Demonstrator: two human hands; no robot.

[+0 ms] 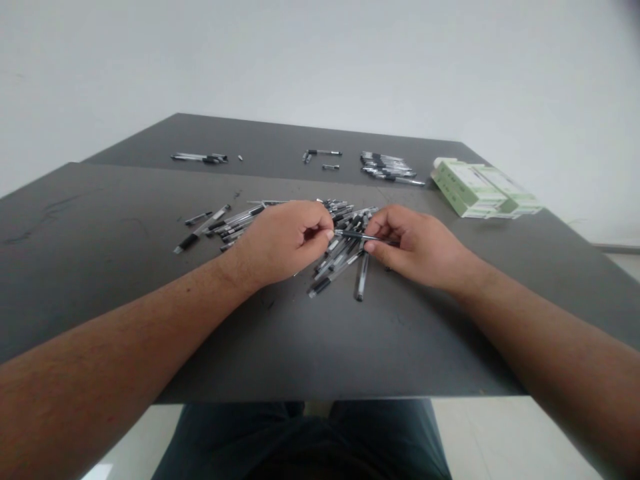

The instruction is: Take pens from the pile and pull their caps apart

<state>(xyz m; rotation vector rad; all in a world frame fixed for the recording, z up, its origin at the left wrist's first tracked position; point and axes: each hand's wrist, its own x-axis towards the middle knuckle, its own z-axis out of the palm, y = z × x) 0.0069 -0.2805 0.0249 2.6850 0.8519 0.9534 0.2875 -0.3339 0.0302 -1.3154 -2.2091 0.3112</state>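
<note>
Blue trouser legs (370, 440) are cut off below. Over a heap of clear-and-black plastic pens (337, 257), a slim dark pen (354, 235) is pinched near one end by the left hand (283, 241) and farther along by the right hand (415, 248), which partly hides it. Beyond, on the dark grey table (390, 347), small blurred pens (387, 165) lie near green-and-white boxes (475, 190).

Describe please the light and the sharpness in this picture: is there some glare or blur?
Head view: light soft and even, no hard shadows; a faint sheen on the grey table, a bright patch on the floor at lower left. Head view: slightly soft overall, so print on the green-and-white boxes is unreadable.
</note>
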